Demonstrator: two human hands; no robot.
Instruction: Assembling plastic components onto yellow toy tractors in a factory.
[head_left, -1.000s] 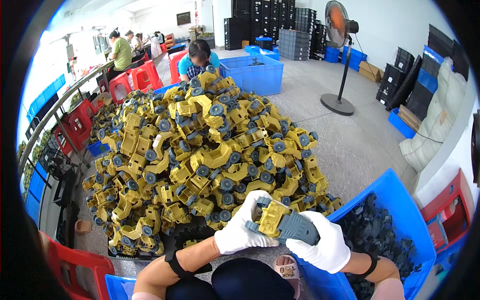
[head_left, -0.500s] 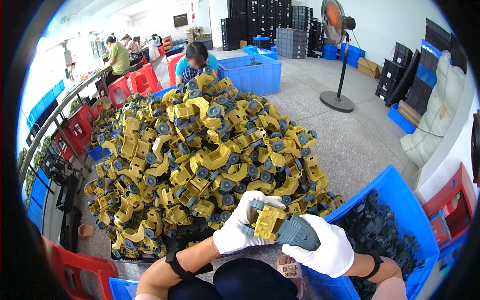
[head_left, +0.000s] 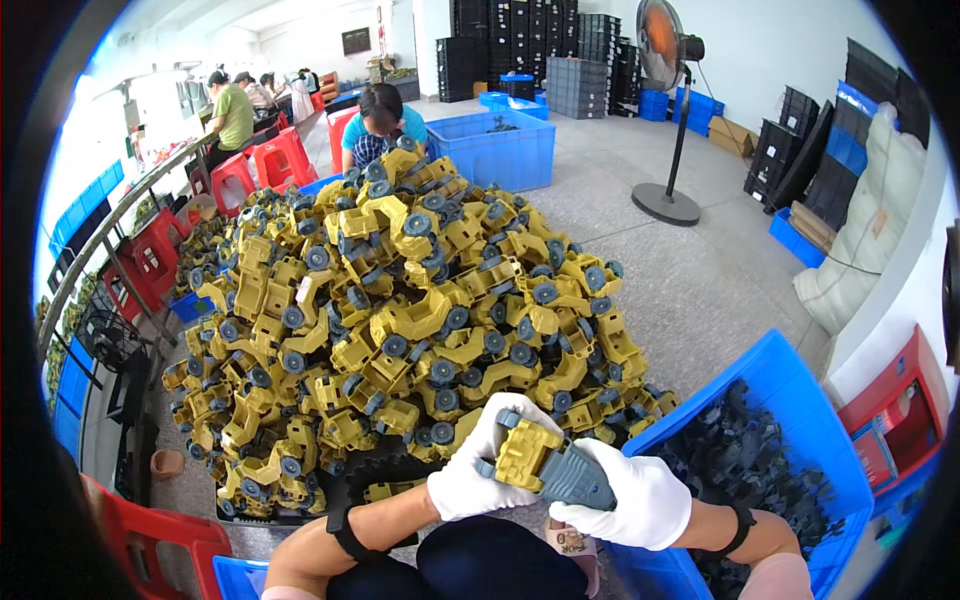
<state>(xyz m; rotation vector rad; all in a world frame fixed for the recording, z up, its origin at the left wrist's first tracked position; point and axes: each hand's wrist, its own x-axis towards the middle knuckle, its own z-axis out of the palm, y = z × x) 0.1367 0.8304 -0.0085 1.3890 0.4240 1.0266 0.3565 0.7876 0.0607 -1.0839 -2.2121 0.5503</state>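
Our left hand point(head_left: 474, 472), white-gloved: fingers curled snugly around one yellow chassis point(head_left: 525, 454). Our right hand point(head_left: 642, 502), likewise gloved: fingers wrapped round one grey part point(head_left: 580, 481), touching the chassis. Both items: between our hands, left of one blue crate point(head_left: 800, 400).

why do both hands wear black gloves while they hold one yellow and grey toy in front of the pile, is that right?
The glove colour is wrong: the head view shows white gloves. The rest stands: the left hand and right hand hold one yellow and grey toy in front of the pile.
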